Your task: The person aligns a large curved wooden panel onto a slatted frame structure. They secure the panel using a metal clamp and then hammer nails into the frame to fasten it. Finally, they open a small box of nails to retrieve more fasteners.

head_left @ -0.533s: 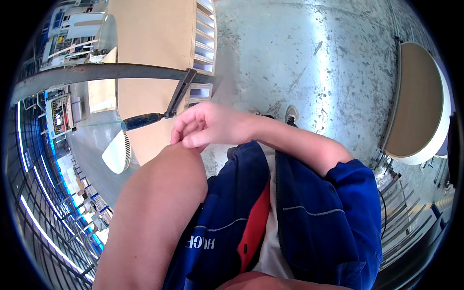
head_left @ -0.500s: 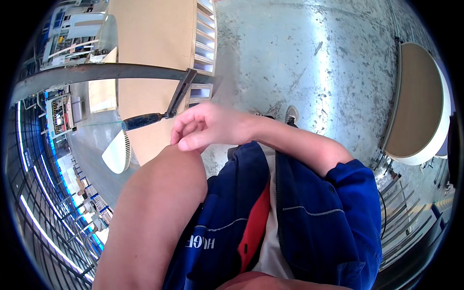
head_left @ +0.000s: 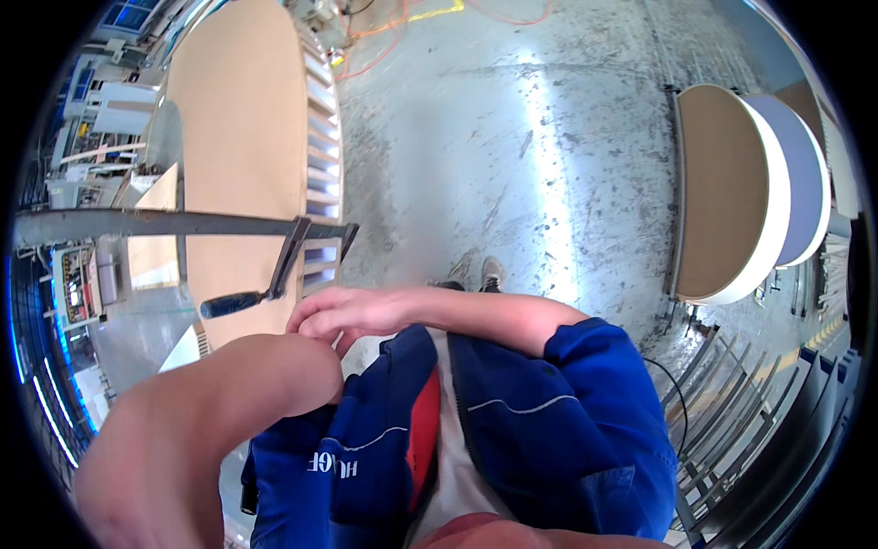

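Note:
My right hand reaches across to the left, its fingers curled beside my bent left arm. Fingers and arm seem to touch; whether anything is between those fingers is hidden. My left hand is out of sight, and only the bare arm shows. Just beyond the right hand lies a long steel bar clamp with a dark handle. It crosses a large tan panel with a rounded far end, and its jaws sit by the panel's right edge. Neither hand is on the clamp.
Pale slats line the panel's right side. To the right, a half-round brown-topped piece with a white rim stands beside a grey-blue one. Metal bars sit at lower right. An orange hose lies on the far floor.
The view has shifted, so panel and clamp appear lower and further left. My left arm has swung outward to the left, and my right hand's fingers are now less visible beside it.

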`<state>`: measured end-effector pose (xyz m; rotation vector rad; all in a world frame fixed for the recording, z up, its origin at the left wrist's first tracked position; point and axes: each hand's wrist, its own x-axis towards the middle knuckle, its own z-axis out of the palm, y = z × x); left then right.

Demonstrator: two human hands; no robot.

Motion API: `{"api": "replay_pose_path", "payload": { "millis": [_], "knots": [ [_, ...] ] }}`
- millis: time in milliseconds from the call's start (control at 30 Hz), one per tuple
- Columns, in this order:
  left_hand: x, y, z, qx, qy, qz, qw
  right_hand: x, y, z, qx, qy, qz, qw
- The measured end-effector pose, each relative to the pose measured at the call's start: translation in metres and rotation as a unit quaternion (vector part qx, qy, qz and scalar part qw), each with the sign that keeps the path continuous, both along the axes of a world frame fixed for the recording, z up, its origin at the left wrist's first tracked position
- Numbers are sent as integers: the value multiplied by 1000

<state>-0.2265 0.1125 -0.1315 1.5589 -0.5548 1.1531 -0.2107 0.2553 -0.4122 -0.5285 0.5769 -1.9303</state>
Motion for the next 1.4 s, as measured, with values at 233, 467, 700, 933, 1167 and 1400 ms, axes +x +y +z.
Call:
{"api": "replay_pose_path", "payload": {
  "millis": [233, 467, 700, 933, 1167, 1400],
  "knots": [
    [-59, 109, -7, 9, -108, -5, 994, 1, 25, -5, -14, -9, -41, 999],
    [-93, 162, 7, -70, -55, -5, 996, -30, 67, -14, -130, -113, -11, 985],
    [-154, 190, 2, -65, -59, 12, 996, -75, 92, -20, 30, -5, -153, 988],
    [-234, 234, -2, 73, -86, -90, 990, -169, 126, -27, -47, -97, -133, 985],
    [-330, 271, 5, 81, -181, -141, 970, -259, 150, -17, 82, 22, -298, 951],
    [-393, 298, 17, 112, -100, -112, 982, -334, 160, -3, -3, -78, -271, 959]
  ]
}}
